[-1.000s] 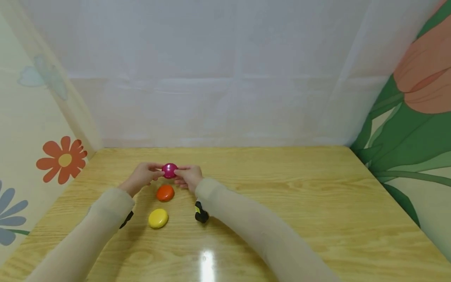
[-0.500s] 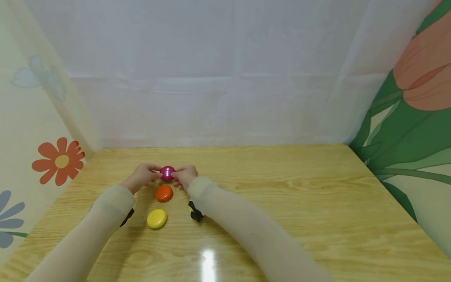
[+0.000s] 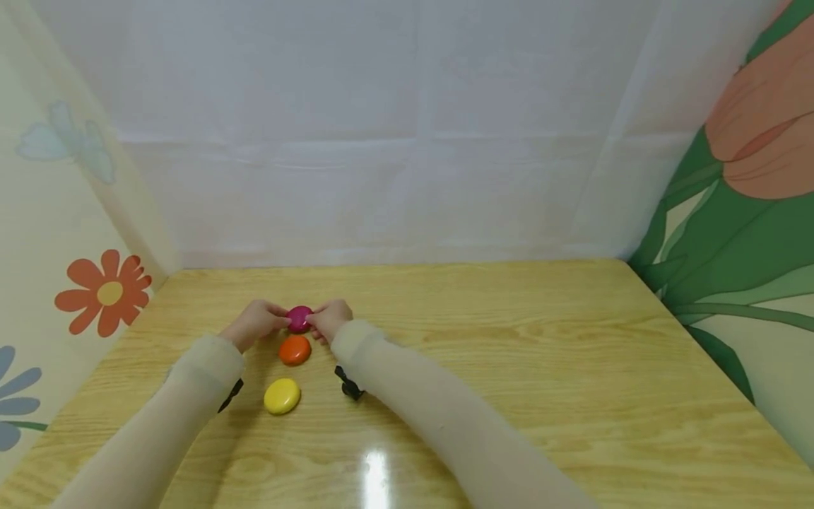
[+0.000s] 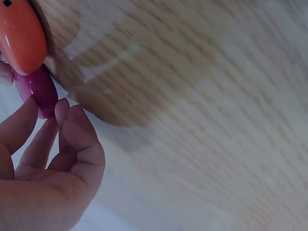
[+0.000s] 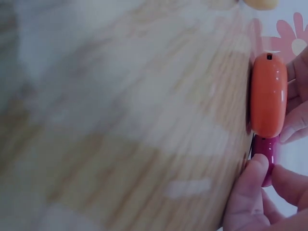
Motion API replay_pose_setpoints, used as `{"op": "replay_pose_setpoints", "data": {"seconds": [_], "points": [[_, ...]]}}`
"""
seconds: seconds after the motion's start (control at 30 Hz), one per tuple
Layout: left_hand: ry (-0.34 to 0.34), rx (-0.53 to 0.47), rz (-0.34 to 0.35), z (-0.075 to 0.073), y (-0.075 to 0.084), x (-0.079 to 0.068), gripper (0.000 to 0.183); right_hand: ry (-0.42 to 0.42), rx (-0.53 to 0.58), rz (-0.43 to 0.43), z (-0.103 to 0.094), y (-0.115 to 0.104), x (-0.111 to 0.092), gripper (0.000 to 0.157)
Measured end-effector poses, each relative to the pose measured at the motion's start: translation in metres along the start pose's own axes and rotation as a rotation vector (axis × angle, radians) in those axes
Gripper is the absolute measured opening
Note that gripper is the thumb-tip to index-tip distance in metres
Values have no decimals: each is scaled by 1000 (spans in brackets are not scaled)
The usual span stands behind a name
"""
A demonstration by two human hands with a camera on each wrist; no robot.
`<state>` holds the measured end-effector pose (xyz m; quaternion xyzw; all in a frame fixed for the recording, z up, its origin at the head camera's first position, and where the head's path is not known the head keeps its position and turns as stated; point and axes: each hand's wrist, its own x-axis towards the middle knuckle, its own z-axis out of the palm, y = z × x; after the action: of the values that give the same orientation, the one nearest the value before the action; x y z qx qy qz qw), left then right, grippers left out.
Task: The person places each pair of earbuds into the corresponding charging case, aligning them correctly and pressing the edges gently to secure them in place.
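Observation:
A glossy magenta rounded disc point(image 3: 299, 319) is between my two hands at the left rear of the table. My left hand point(image 3: 256, 322) pinches its left edge with thumb and fingers; my right hand point(image 3: 333, 319) pinches the right edge. Just on the near side lies an orange disc point(image 3: 295, 350) of the same shape, and a yellow disc point(image 3: 282, 396) lies nearer to me. From the right wrist, a small dark square hole shows in the rim of the orange disc point(image 5: 268, 96), with part of the magenta disc point(image 5: 263, 147) behind it. Whether those two touch, I cannot tell.
The wood-grain table point(image 3: 509, 367) reaches a white sheet point(image 3: 407, 198) at the back. Printed panels stand at the left and right, with a red flower point(image 3: 109, 293) on the left one. Black wrist devices point(image 3: 348, 384) sit under the sleeves.
Both hands have brought the magenta disc down and toward me, closer to the orange disc. The orange and yellow discs stay in place; the head view shifts slightly.

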<state>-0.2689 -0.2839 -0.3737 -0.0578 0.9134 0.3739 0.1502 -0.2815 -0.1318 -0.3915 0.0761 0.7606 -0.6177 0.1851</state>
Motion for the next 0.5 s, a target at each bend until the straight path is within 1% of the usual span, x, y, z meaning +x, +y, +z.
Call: {"op": "replay_pose_setpoints", "data": {"seconds": [0.23, 0.5], "points": [[2, -15, -31, 2, 4, -3, 40, -38, 0, -4, -3, -2, -2, 18], [8, -60, -68, 4, 2, -4, 42, -36, -27, 10, -3, -1, 1, 20]]}}
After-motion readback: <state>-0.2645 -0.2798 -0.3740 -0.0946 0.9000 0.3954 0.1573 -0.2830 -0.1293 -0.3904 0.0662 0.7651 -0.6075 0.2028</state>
